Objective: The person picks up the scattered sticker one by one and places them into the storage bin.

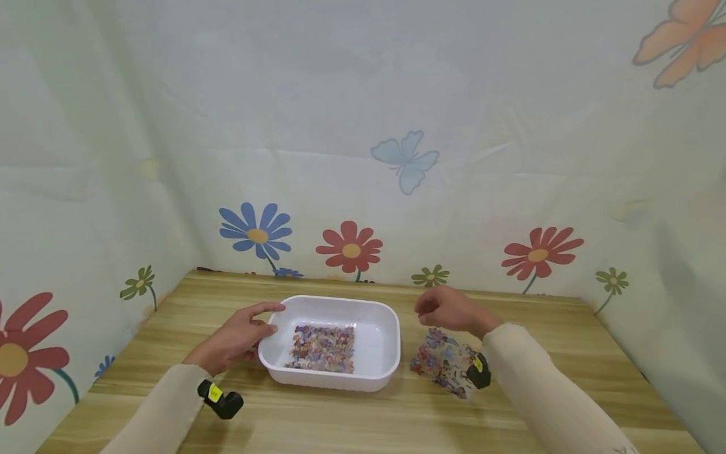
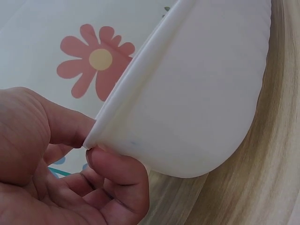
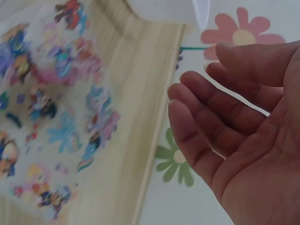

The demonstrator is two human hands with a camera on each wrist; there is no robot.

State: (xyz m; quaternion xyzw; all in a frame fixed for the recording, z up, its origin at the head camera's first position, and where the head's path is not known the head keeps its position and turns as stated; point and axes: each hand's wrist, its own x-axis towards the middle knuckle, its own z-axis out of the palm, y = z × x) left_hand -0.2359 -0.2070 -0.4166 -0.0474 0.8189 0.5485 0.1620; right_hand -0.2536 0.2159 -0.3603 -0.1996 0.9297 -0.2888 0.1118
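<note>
A white plastic basin [image 1: 331, 381] with rounded corners stands on the table. My left hand [image 1: 235, 337] pinches its left rim; in the left wrist view the thumb and fingers close on either side of the basin's lip [image 2: 112, 105]. Inside the basin, toward its left, lies a patch of small colourful cartoon stickers [image 1: 323, 349]. To the right of the basin, a clear sheet of cartoon stickers [image 1: 439, 362] lies on the table, showing pony-like figures in the right wrist view. Above its far edge hovers my right hand [image 1: 454, 309], fingers loosely bent and holding nothing.
The wooden table [image 1: 317, 422] runs back to a white curtain [image 1: 317, 170] printed with flowers and butterflies, which also encloses both sides. A small black device with a yellow label [image 1: 220, 398] sits on the left wrist, and a similar device [image 1: 479, 371] on the right.
</note>
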